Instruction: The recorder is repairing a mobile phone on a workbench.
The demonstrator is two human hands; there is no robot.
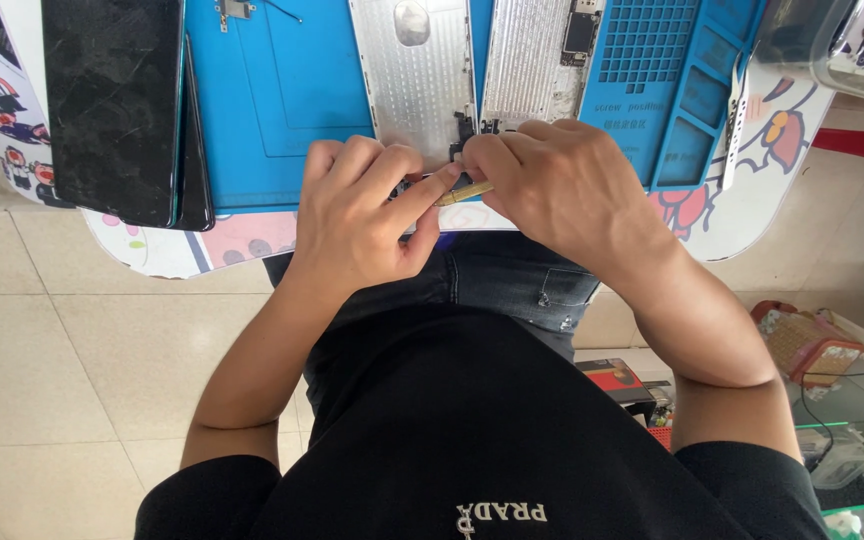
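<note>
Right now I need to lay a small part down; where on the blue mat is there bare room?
The blue mat is bare between the dark phone and the silver phone housing. It is crowded by the left hand, right hand and opened phone body.

Both hands meet at the near edge of the blue work mat (272, 110). The left hand (362, 215) pinches a small dark part (414, 186); the right hand (562, 185) holds a slim yellowish tool (464, 193) against it. Two opened phone shells (417, 70) lie just beyond. A dark phone (112, 105) rests to the left.
</note>
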